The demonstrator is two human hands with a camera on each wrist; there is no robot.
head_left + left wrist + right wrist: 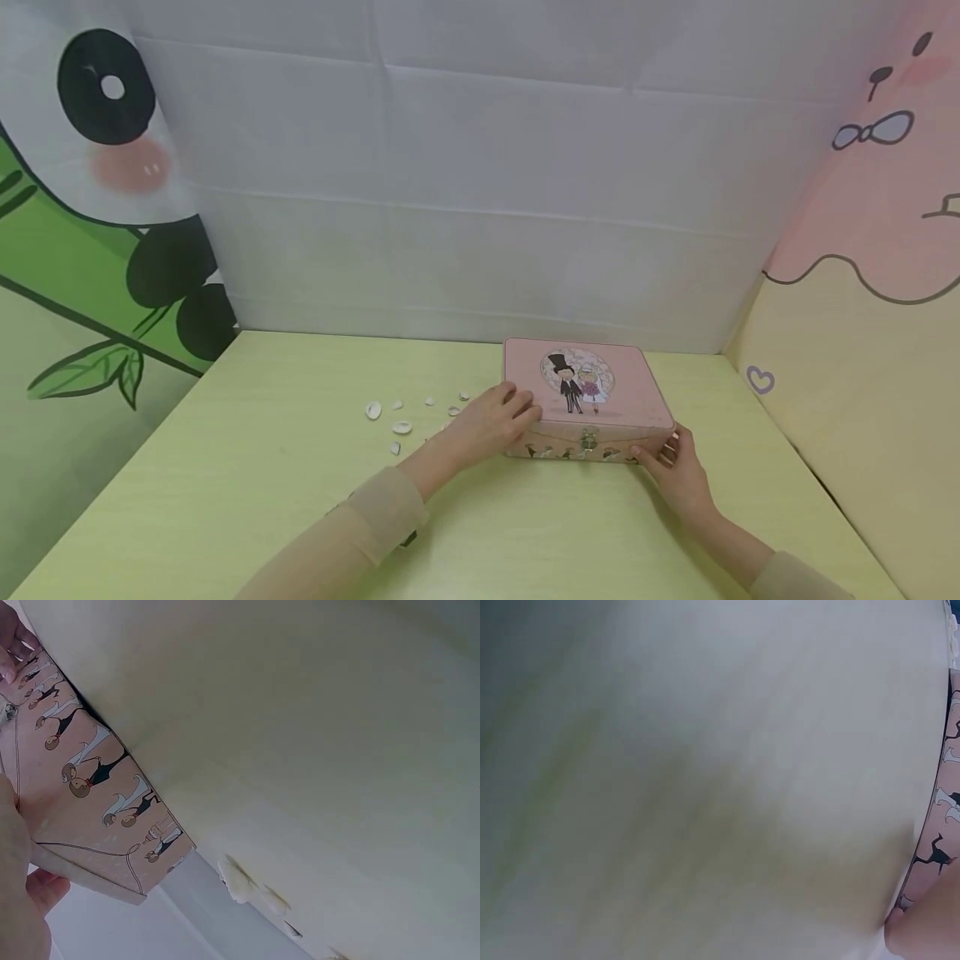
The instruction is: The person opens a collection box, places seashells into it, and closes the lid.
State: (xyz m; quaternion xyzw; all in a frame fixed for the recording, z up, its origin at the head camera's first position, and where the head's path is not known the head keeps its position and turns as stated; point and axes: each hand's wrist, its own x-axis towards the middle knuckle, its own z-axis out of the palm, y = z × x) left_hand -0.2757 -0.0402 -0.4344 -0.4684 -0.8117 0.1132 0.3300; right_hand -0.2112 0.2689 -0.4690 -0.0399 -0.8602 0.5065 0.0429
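Note:
A pink tin box (pixel 517 367) with a couple printed on its closed lid sits on the table, its clasp (pixel 588 439) facing me. My left hand (pixel 491 421) grips the box's front left corner, with its fingers on the lid edge. In the left wrist view, the fingertips (pixel 46 889) curl past the lid rim. My right hand (pixel 682 479) holds the front right corner, thumb at the front and fingers round the side. Part of that hand (pixel 930 922) shows against the box's printed side (pixel 937 840) in the right wrist view.
Several small white shells (pixel 402 427) lie scattered left of the box, some close to my left hand. The pale yellow-green table (pixel 262 467) meets a white backdrop (pixel 450 167) behind. Panels with cartoon pictures stand at the left (pixel 75 275) and right (pixel 862 350).

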